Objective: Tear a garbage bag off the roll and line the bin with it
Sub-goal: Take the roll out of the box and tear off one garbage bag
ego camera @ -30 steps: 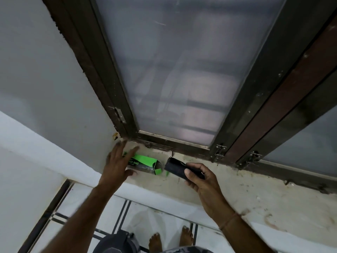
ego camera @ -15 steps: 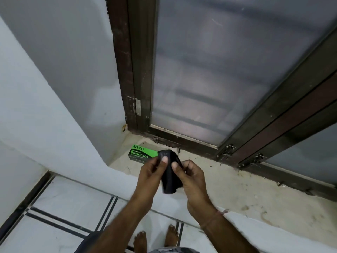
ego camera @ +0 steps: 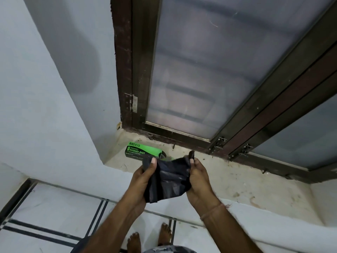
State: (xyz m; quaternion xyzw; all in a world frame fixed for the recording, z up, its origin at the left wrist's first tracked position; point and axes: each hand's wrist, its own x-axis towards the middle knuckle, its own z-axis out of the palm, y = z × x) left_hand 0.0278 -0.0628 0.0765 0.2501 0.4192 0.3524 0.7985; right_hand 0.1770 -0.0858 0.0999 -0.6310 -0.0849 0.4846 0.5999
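Garbage bag [ego camera: 166, 181], rolled before, now spread between both hands [ego camera: 197, 177].

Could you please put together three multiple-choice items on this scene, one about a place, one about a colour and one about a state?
1. Where does the garbage bag box lie?
A. On the window ledge, near its corner
B. On the tiled floor
C. In a hand

2. What colour is the bag being handled?
A. White
B. Black
C. Green

3. How is the bag held?
A. By the left hand alone
B. By the right hand alone
C. By both hands, partly spread

Key: 1 A, it rests on the ledge below the window frame; 2 B, the plastic is black; 3 C, each hand has a grip on one side.
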